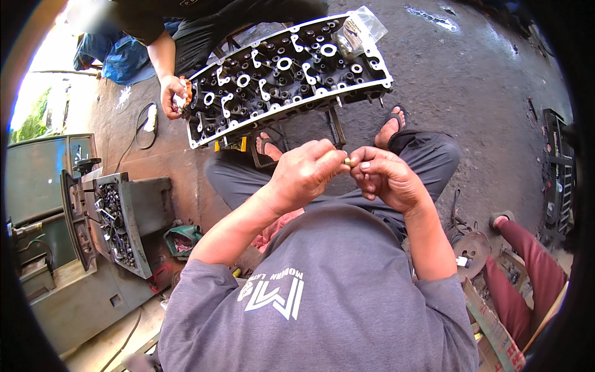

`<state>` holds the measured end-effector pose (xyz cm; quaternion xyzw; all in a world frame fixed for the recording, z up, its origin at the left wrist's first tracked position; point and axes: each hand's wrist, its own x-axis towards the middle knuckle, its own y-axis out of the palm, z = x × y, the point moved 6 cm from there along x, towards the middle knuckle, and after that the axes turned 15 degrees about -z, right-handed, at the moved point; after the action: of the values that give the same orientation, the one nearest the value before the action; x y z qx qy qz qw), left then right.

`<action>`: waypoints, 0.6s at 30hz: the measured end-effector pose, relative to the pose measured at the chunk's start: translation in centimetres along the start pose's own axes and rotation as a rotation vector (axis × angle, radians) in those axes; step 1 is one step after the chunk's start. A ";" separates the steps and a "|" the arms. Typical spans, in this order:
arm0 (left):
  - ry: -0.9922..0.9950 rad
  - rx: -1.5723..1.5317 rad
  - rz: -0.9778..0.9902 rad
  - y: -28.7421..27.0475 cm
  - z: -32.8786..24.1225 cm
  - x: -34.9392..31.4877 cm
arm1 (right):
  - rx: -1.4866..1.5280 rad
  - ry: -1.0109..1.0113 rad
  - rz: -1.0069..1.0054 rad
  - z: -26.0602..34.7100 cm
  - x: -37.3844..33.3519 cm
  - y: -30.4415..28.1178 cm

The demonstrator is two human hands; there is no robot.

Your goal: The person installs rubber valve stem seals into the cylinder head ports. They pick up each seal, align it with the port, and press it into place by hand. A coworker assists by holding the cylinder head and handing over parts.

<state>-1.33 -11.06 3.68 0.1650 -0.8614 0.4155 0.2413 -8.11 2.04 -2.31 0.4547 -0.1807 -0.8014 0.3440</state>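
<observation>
L grip (pixel 308 168), R grip (pixel 388 177) pinch sm. pc (pixel 347 162).

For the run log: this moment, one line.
left hand: pinching small yellowish piece | right hand: at same piece | cylinder head: beyond hands | plastic bag: on cylinder head

floor (pixel 477 93): dark, stained | left: bright daylight (pixel 43 59), greenery (pixel 38 115) | right: slatted frame (pixel 563 177), probably metal
</observation>
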 end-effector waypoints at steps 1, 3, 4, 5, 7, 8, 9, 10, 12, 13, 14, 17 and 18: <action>-0.036 0.011 0.002 0.1 0.8 0.7 | -0.004 0.008 -0.008 0.5 0.6 -0.7; -0.186 0.086 -0.065 -0.1 3.2 2.5 | -0.080 -0.226 -0.137 3.8 2.0 -3.3; -0.251 0.118 -0.115 -0.3 4.6 3.7 | -0.118 -0.356 -0.185 6.0 2.6 -4.9; -0.232 0.186 -0.130 -0.3 5.7 5.0 | -0.098 -0.460 -0.275 8.4 3.5 -6.8; -0.176 0.324 -0.107 0.3 8.0 8.0 | -0.069 -0.686 -0.417 13.3 6.0 -10.6; -0.143 0.385 -0.032 1.2 9.1 9.4 | -0.064 -0.798 -0.498 15.7 7.6 -12.5; -0.042 0.419 0.011 2.3 9.7 11.0 | -0.051 -0.876 -0.615 17.7 9.3 -14.4; 0.068 0.447 0.056 3.5 10.3 12.4 | -0.032 -0.949 -0.740 18.8 10.7 -16.3; 0.194 0.552 0.220 6.4 12.2 14.5 | 0.010 -0.952 -0.871 18.9 13.4 -19.3; 0.221 0.597 0.311 7.8 13.1 15.2 | 0.047 -0.894 -0.994 18.4 14.2 -20.8; 0.258 0.637 0.387 9.1 13.9 15.6 | 0.063 -0.881 -0.944 18.3 15.1 -21.5; 0.370 0.710 0.471 11.4 15.1 16.1 | 0.046 -0.824 -0.866 18.4 16.5 -22.4; 0.372 0.723 0.512 11.9 15.6 16.1 | 0.015 -0.828 -0.858 18.7 16.7 -22.3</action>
<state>-24.73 -17.66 -3.35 -0.0562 -0.6167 0.7569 0.2087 -38.53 5.18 -16.12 0.1393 -0.1056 -0.9781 -0.1130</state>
